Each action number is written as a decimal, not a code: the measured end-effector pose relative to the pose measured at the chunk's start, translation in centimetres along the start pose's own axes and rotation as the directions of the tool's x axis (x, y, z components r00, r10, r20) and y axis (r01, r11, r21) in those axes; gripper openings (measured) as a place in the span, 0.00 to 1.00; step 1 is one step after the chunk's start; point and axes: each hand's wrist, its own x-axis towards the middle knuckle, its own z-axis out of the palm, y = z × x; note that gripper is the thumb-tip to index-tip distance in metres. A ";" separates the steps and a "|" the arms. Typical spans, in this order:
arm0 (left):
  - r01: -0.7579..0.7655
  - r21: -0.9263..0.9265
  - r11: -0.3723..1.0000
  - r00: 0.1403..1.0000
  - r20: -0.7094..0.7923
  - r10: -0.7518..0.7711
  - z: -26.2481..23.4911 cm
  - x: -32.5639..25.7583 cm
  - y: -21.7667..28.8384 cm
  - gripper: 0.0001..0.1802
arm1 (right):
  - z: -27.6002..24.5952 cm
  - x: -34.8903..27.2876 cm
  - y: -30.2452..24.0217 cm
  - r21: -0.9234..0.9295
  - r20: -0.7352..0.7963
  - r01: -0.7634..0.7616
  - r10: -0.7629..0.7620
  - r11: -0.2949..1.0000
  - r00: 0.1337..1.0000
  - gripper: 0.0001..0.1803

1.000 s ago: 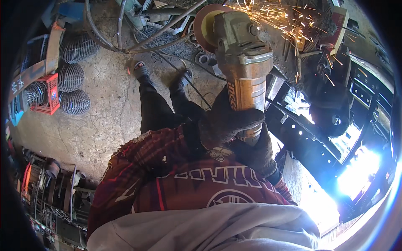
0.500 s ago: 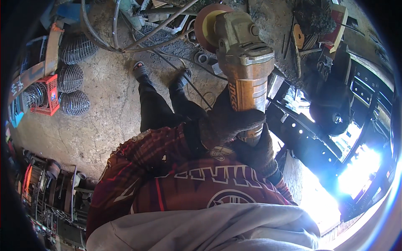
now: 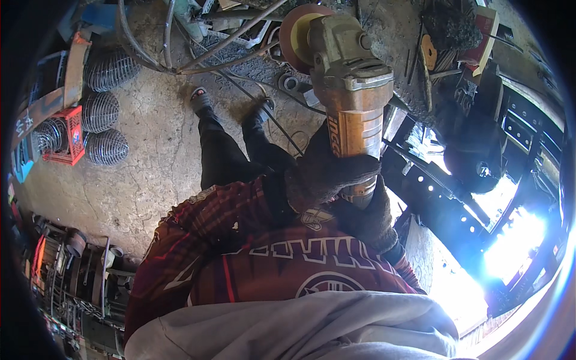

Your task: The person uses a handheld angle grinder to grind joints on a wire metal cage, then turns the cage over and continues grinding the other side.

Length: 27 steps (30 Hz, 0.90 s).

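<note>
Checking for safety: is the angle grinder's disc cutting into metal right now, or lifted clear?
Lifted clear. The angle grinder sits in both gloved hands, left hand and right hand, its disc throwing no sparks.

I hold the angle grinder point(image 3: 351, 102) out in front of my chest, its disc point(image 3: 298, 33) at the far end, up and to the left of the body. My left hand point(image 3: 327, 171) wraps the grinder's rear, and my right hand point(image 3: 369, 216) sits just below and to the right of it, touching the tail. My shoes point(image 3: 201, 99) stand on the floor point(image 3: 150, 144) to the left of the grinder. Coiled wire baskets point(image 3: 99, 111) lie well to the left, beside a crate point(image 3: 69, 135). A metal frame point(image 3: 432, 186) runs to the right of my hands, and scrap rods point(image 3: 210, 45) lie on the floor beyond my feet
</note>
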 end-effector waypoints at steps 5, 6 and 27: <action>-0.011 0.030 0.999 1.000 -0.014 0.012 0.1 -0.1 0.5 0.34 | 0.0 0.0 0.1 -0.001 0.019 0.015 -0.015 1.000 1.000 0.44; -0.015 0.012 1.000 1.000 -0.014 0.015 0.1 -0.1 0.5 0.34 | 0.1 -0.1 0.1 -0.009 0.006 0.006 -0.006 1.000 1.000 0.42; 0.054 -0.020 0.998 0.998 -0.040 -0.055 0.2 -0.3 0.7 0.35 | 0.0 0.0 -0.2 -0.037 0.003 0.033 -0.033 0.999 0.999 0.43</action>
